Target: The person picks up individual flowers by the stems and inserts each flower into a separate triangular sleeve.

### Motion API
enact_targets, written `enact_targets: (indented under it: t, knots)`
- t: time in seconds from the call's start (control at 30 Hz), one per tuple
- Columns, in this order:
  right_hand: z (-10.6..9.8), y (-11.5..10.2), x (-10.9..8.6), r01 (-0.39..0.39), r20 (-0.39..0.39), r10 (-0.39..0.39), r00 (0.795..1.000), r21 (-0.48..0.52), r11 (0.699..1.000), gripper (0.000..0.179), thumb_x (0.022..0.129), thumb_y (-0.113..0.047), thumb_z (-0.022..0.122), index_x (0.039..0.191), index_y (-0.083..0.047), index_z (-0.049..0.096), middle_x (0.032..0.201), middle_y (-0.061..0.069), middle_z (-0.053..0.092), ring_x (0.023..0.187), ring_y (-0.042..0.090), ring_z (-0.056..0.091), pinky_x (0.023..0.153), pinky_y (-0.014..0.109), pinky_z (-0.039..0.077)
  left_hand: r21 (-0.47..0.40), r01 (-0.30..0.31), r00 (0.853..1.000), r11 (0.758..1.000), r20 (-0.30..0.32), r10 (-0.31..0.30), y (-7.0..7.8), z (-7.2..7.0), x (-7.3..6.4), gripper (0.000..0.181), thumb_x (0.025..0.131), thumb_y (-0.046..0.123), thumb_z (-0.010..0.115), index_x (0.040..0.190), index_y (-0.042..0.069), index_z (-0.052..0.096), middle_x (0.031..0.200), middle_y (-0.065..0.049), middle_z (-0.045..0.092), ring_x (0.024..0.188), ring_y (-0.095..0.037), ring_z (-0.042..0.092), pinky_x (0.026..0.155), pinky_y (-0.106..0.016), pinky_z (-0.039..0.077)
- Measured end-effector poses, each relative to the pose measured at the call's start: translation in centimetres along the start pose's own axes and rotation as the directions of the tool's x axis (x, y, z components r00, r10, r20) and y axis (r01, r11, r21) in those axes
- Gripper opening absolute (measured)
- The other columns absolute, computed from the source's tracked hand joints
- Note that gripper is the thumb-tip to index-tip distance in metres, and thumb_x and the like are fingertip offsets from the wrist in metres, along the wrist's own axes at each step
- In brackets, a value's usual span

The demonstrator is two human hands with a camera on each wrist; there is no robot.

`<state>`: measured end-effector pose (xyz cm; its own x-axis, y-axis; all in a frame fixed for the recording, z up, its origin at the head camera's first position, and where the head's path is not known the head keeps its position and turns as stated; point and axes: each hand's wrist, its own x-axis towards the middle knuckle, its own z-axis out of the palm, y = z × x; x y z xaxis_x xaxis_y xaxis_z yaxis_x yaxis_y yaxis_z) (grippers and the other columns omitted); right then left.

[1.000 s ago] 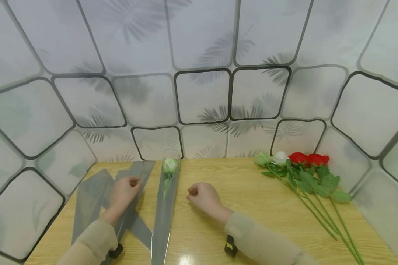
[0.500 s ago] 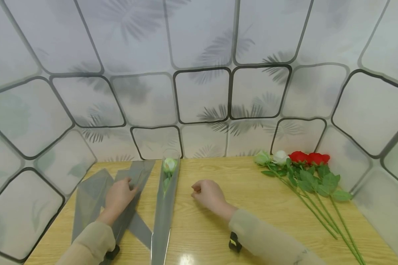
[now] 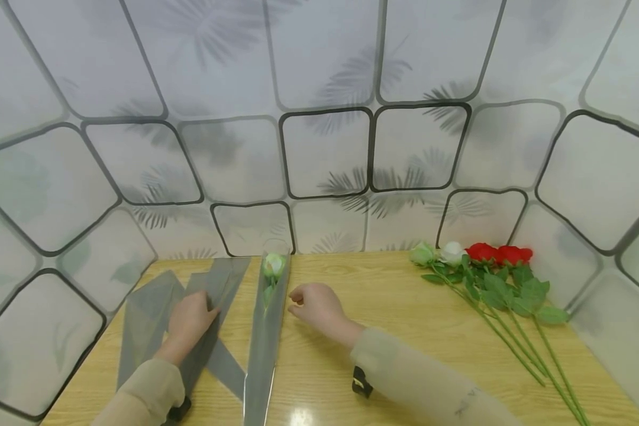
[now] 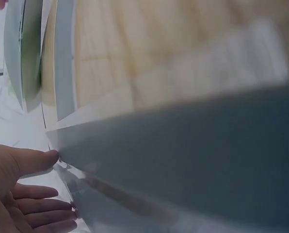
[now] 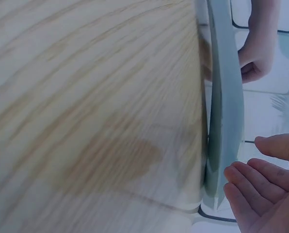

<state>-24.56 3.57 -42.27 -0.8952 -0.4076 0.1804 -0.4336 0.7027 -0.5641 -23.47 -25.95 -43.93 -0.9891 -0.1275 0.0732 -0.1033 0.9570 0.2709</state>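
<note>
My left hand [image 3: 190, 316] is at the grey flower sleeves [image 3: 229, 278] on the left of the table. In the left wrist view its thumb [image 4: 40, 160] is at the edge of a grey sleeve [image 4: 183, 155], apart from the extended fingers. A white-green rose [image 3: 274, 266] lies inside a clear-fronted grey sleeve [image 3: 262, 355] near the middle. Just right of that sleeve is my right hand [image 3: 318, 306], holding nothing. The right wrist view shows its fingers [image 5: 261, 182] loosely extended, thumb apart, beside the wrapped sleeve [image 5: 227, 97].
On the right lie several loose roses: a pale green one [image 3: 422, 254], a white one [image 3: 451, 253] and red ones [image 3: 513, 255], their stems running toward the near right edge. Another grey sleeve [image 3: 144, 319] lies at far left. A patterned wall covering [image 3: 325, 154] surrounds the wooden table [image 3: 383, 284].
My left hand has shifted slightly left and nearer over the grey sleeves. My right hand first moved a little right, then left toward the wrapped rose.
</note>
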Motion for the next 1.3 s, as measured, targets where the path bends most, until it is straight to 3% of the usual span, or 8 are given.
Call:
enact_targets:
  t: [0.37, 0.53, 0.77, 0.97, 1.13, 1.3]
  knots:
    - [0.5, -2.7, 0.2, 0.028, 0.043, -0.030, 0.999, 0.041, 0.999, 0.016, 0.095, -0.017, 0.081, 0.108, -0.008, 0.082, 0.106, 0.004, 0.083, 0.094, 0.015, 0.077, 0.085, 0.024, 0.062, 0.003, -0.040, 0.999, 0.999, -0.017, 0.041, 0.3, -0.2, -0.2, 0.014, 0.094, 0.011, 0.079, 0.099, -0.002, 0.079, 0.100, -0.023, 0.079, 0.084, -0.040, 0.075, 0.073, -0.054, 0.062]
    - [0.8, -2.8, 0.0, 0.026, 0.042, -0.028, 0.999, 0.050, 0.998, 0.016, 0.094, -0.018, 0.082, 0.107, -0.009, 0.082, 0.104, 0.003, 0.083, 0.092, 0.014, 0.077, 0.083, 0.022, 0.061, -0.012, -0.081, 0.995, 0.997, -0.058, 0.080, 0.5, -0.2, -0.5, 0.012, 0.097, 0.010, 0.075, 0.099, 0.001, 0.082, 0.098, -0.022, 0.080, 0.081, -0.038, 0.076, 0.070, -0.053, 0.062]
    - [0.6, -2.3, 0.1, 0.019, 0.027, -0.021, 0.999, 0.106, 0.994, 0.014, 0.096, -0.019, 0.081, 0.106, -0.010, 0.083, 0.102, 0.002, 0.083, 0.090, 0.014, 0.077, 0.080, 0.022, 0.061, -0.049, -0.087, 0.989, 0.995, -0.123, 0.080, 1.3, -0.5, -1.1, 0.013, 0.099, 0.011, 0.073, 0.101, 0.002, 0.082, 0.103, -0.022, 0.080, 0.087, -0.041, 0.077, 0.072, -0.055, 0.062]
    - [0.3, -2.0, 0.0, 0.010, 0.025, -0.014, 1.000, 0.140, 0.990, 0.014, 0.097, -0.020, 0.079, 0.106, -0.010, 0.083, 0.103, 0.003, 0.083, 0.091, 0.016, 0.077, 0.079, 0.023, 0.061, -0.058, -0.133, 0.973, 0.989, -0.198, 0.119, 2.7, -1.2, -1.5, 0.015, 0.100, 0.013, 0.072, 0.105, 0.003, 0.082, 0.103, -0.021, 0.081, 0.087, -0.042, 0.078, 0.072, -0.057, 0.062]
    - [0.3, -1.6, -0.1, -0.003, 0.029, -0.002, 1.000, 0.171, 0.985, 0.016, 0.097, -0.020, 0.079, 0.107, -0.009, 0.083, 0.103, 0.004, 0.083, 0.091, 0.018, 0.078, 0.079, 0.025, 0.062, -0.078, -0.177, 0.949, 0.981, -0.278, 0.149, 4.0, -1.4, -2.0, 0.015, 0.101, 0.014, 0.072, 0.105, 0.004, 0.083, 0.095, -0.018, 0.082, 0.079, -0.038, 0.077, 0.067, -0.055, 0.061]
    - [0.3, -1.2, 0.1, -0.019, 0.008, 0.018, 1.000, 0.207, 0.978, 0.022, 0.097, -0.029, 0.080, 0.106, -0.009, 0.084, 0.102, 0.004, 0.084, 0.091, 0.018, 0.078, 0.080, 0.029, 0.063, -0.088, -0.222, 0.934, 0.971, -0.305, 0.186, 5.7, -1.7, -2.4, 0.016, 0.102, 0.016, 0.072, 0.110, 0.006, 0.083, 0.097, -0.017, 0.082, 0.082, -0.037, 0.078, 0.071, -0.055, 0.062]
